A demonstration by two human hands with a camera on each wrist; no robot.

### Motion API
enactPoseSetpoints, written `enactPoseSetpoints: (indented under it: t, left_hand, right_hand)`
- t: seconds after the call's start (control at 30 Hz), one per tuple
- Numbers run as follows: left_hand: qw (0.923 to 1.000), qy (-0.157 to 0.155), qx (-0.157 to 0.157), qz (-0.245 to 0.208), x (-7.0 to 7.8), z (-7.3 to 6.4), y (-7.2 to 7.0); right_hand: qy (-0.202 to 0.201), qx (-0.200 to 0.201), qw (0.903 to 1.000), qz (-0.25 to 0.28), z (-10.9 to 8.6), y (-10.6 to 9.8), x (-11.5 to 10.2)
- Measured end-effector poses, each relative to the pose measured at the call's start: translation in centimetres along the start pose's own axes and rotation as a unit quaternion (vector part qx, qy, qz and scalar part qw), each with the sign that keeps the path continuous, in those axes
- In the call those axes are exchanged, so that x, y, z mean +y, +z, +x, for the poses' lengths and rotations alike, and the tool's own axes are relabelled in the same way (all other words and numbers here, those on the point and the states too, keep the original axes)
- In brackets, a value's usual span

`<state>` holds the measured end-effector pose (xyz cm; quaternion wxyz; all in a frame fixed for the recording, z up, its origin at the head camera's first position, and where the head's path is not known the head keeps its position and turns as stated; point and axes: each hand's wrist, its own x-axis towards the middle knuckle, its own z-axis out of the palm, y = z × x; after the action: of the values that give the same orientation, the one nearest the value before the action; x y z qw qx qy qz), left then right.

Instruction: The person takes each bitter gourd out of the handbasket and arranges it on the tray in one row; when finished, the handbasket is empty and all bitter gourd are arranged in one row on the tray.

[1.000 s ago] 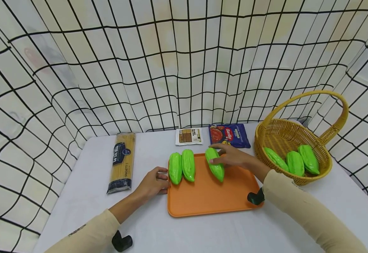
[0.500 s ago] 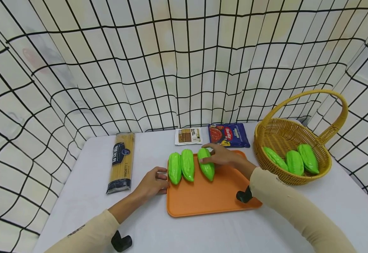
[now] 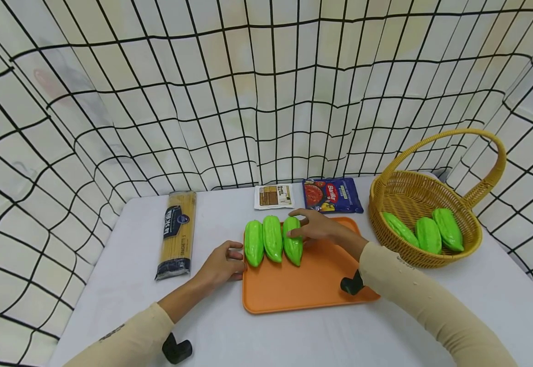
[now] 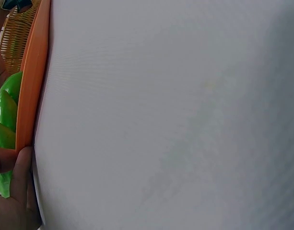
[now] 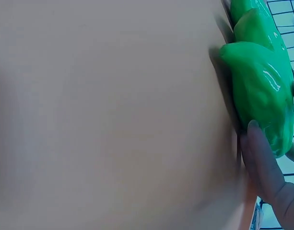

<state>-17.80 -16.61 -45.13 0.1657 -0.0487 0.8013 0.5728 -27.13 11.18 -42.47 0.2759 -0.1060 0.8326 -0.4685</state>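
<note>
On the orange tray (image 3: 303,290) lie three glossy green gourd-like vegetables, long and ridged with pointed ends, side by side at the left. My right hand (image 3: 317,224) grips the rightmost green vegetable (image 3: 292,250), thumb on its near side and fingers over the far side. In the right wrist view, the thumb (image 5: 262,163) presses against this vegetable (image 5: 262,91). The middle vegetable (image 3: 272,239) and the left vegetable (image 3: 254,244) rest beside it. My left hand (image 3: 220,265) holds the tray's left edge; in the left wrist view its fingers (image 4: 22,167) pinch the orange rim (image 4: 34,81).
A wicker basket (image 3: 399,188) with a tall handle stands at the right, holding three more green vegetables. A spaghetti pack (image 3: 177,239) lies at the left. Behind the tray are a small white packet (image 3: 273,197) and a blue Barilla packet (image 3: 335,196). Black netting (image 3: 271,102) encloses the table.
My right hand has slid the green vegetable leftward across the tray, up close to the other two. The left hand has stayed at the tray's edge.
</note>
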Motion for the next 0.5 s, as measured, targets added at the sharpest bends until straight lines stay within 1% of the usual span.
enactPoseSetpoints:
  t: [0.3,0.5]
  left_hand:
    - [1.0000,0.002,-0.002,0.007,0.05,-0.11,0.07]
    - [1.0000,0.000,-0.001,0.007,0.02,-0.11,0.02]
  right_hand:
    - [0.003,-0.002,1.0000,0.002,-0.06,0.10,-0.02]
    - [-0.004,-0.004,1.0000,0.006,0.00,0.15,0.02]
